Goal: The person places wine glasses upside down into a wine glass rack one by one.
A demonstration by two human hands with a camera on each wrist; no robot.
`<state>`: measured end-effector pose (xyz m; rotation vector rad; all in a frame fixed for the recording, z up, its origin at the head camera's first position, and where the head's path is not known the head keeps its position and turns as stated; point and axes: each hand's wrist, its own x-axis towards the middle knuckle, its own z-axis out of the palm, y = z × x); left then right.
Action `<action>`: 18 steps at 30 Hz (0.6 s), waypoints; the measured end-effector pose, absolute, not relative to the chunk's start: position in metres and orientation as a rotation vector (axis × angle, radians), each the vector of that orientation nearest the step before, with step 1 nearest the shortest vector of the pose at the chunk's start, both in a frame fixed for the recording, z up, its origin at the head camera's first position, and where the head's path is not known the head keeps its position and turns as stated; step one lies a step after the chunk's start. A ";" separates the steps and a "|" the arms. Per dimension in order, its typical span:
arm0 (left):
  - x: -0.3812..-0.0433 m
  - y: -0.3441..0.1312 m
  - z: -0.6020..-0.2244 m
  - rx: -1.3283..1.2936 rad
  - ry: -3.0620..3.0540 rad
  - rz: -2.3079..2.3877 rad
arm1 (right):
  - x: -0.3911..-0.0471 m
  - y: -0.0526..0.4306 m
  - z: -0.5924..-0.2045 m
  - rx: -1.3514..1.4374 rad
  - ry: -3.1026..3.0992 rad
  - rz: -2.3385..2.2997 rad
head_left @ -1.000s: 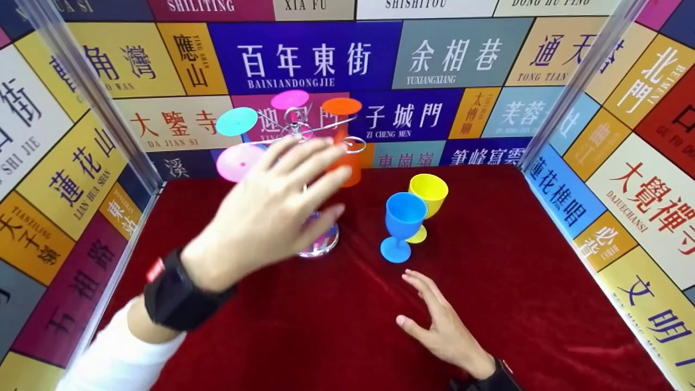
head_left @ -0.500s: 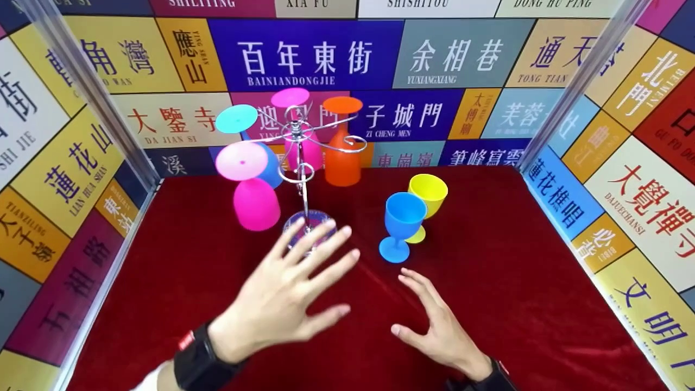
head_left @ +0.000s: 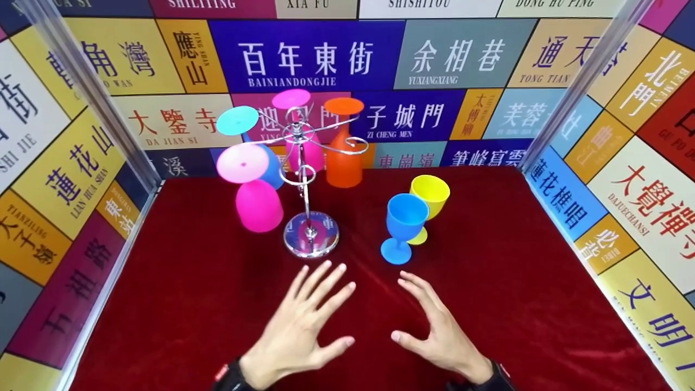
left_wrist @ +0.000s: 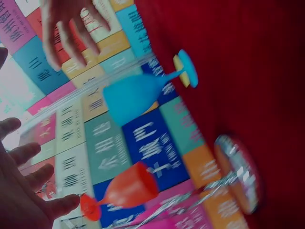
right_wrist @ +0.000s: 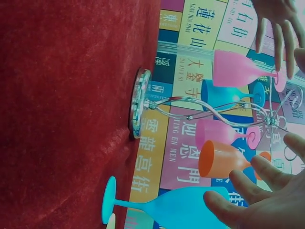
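Observation:
In the head view my left hand (head_left: 304, 328) is held out with its fingers spread, in front of the round base of a chrome goblet rack (head_left: 311, 236). My right hand (head_left: 442, 334) is likewise open and holds nothing. Nearest to it stands an upright blue goblet (head_left: 406, 216), which partly covers a yellow goblet (head_left: 433, 190). Upside down on the rack hang a front pink goblet (head_left: 259, 207), a second blue goblet (head_left: 271, 171), a rear pink goblet (head_left: 305, 155) and an orange goblet (head_left: 345, 163). The right wrist view shows these hanging goblets from the side.
Dark red cloth (head_left: 521, 282) covers the table. Panels printed with place names (head_left: 304, 54) wall it in at the back and sides, with clear corner posts (head_left: 581, 81). Curled wire arms (head_left: 355, 145) stick out from the rack's right.
My left hand has drawn back from in front of the rack toward the table's near side, uncovering the rack and its base. My right hand has barely moved. The goblets stay in place.

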<state>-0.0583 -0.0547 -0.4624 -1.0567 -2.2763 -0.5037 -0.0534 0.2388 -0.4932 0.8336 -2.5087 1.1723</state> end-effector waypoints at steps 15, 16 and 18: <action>-0.058 -0.042 -0.492 -1.041 -2.374 -0.525 | -0.086 0.262 -0.469 0.859 -2.397 1.260; -0.058 -0.041 -0.491 -1.042 -2.371 -0.519 | -0.091 0.265 -0.465 0.869 -2.372 1.292; -0.059 -0.041 -0.491 -1.046 -2.370 -0.509 | -0.103 0.271 -0.457 0.893 -2.306 1.380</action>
